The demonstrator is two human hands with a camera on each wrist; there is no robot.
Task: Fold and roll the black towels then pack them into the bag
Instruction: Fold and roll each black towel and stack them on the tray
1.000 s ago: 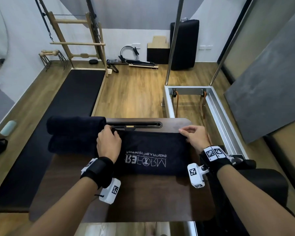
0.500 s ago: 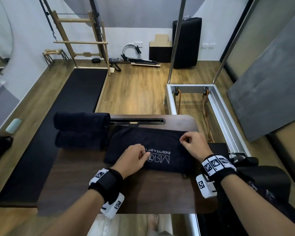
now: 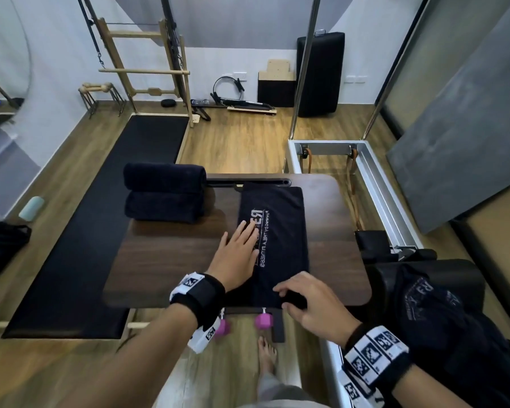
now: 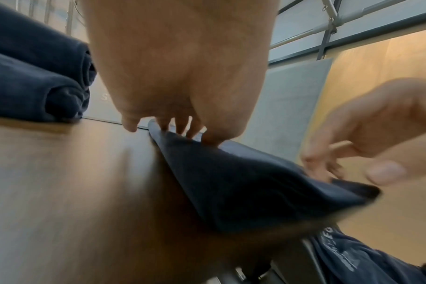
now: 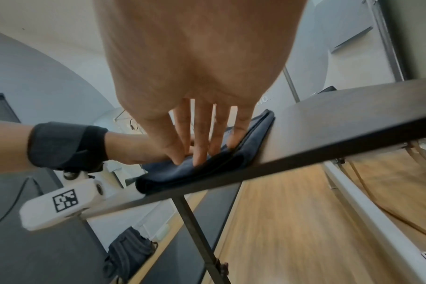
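Head view, dark wood table (image 3: 165, 260), wood-plank floor (image 3: 242, 142)

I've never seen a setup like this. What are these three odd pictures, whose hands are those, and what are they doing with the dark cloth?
No machine here: a person wears three cameras, one on the head and one strapped to each wrist. The head view looks down at a brown table. The two wrist views look along each hand from beneath the wrist.

On the table lies a folded black towel with white lettering. The left hand rests flat on it, fingers straight. The right hand has its fingers on the towel's near end by the table edge, perhaps about to roll it. At the table's far left lie two rolled towels, one beside the other.
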